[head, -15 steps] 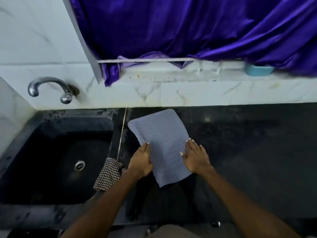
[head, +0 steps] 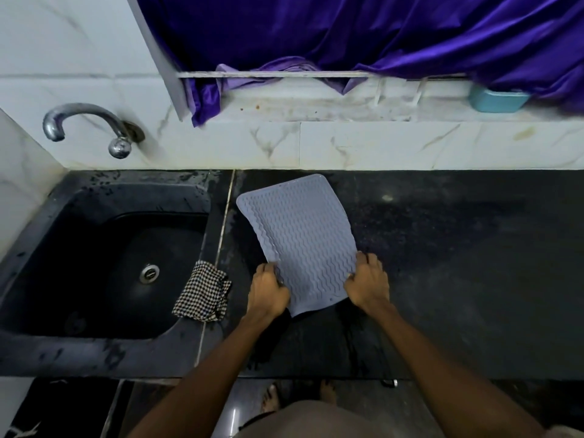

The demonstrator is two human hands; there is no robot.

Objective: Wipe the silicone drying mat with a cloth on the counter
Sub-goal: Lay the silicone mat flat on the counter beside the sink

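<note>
A pale blue-grey silicone drying mat [head: 300,235] with a wavy ribbed pattern lies on the black counter [head: 458,263], just right of the sink. My left hand [head: 267,292] grips the mat's near left edge with curled fingers. My right hand [head: 368,284] grips its near right edge. A black-and-white checked cloth [head: 203,294] lies crumpled on the sink's right rim, a short way left of my left hand, and neither hand touches it.
A black sink [head: 104,257] with a metal drain fills the left side, and a chrome tap [head: 85,124] juts from the tiled wall above it. A purple curtain [head: 363,36] hangs over the back ledge, where a blue soap dish [head: 497,101] sits. My bare feet show below the counter edge.
Both hands went from resting flat on the mat's near part to gripping its side edges with curled fingers. The mat has shifted slightly. The cloth has not moved.
</note>
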